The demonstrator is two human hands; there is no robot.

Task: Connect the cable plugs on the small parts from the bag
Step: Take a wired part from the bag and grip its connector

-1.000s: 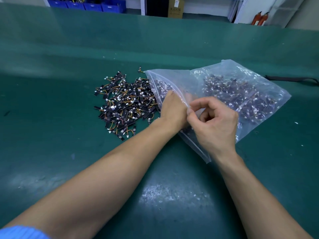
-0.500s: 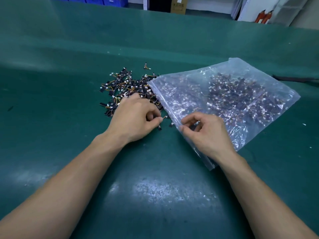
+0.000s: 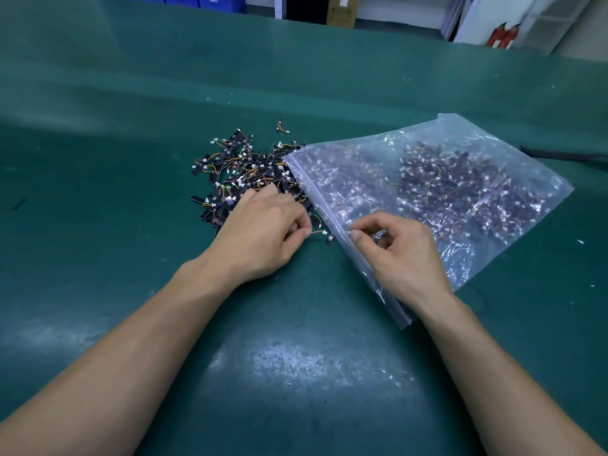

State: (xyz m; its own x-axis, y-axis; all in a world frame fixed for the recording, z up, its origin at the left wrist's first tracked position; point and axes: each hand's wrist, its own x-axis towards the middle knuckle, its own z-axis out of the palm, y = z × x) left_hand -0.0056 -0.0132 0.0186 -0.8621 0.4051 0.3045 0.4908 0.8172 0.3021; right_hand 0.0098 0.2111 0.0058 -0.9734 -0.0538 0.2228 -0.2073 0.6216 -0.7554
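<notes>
A clear zip plastic bag [image 3: 345, 166] lies on the green table, holding many small black parts with orange wires and white plugs. To the left of its mouth is a loose pile of the same small parts [image 3: 237, 169]. My left hand [image 3: 263, 232] lies over the near edge of the pile, fingers curled, and pinches one small part whose orange wire and white plug [image 3: 319, 232] stick out toward the bag. My right hand [image 3: 401, 255] rests on the bag's near corner, thumb and forefinger pinching the zip edge.
The green mat [image 3: 296, 373] spreads wide in front and to the left. A black strap [image 3: 566, 155] lies at the right, behind the bag. Beyond the table's far edge are blue bins [image 3: 197, 0], a cardboard box [image 3: 340, 11] and red extinguishers [image 3: 503, 34].
My left hand came out of the bag's mouth and moved left onto the pile, where it took a part. The bag has settled flatter, and my right hand stayed on its edge.
</notes>
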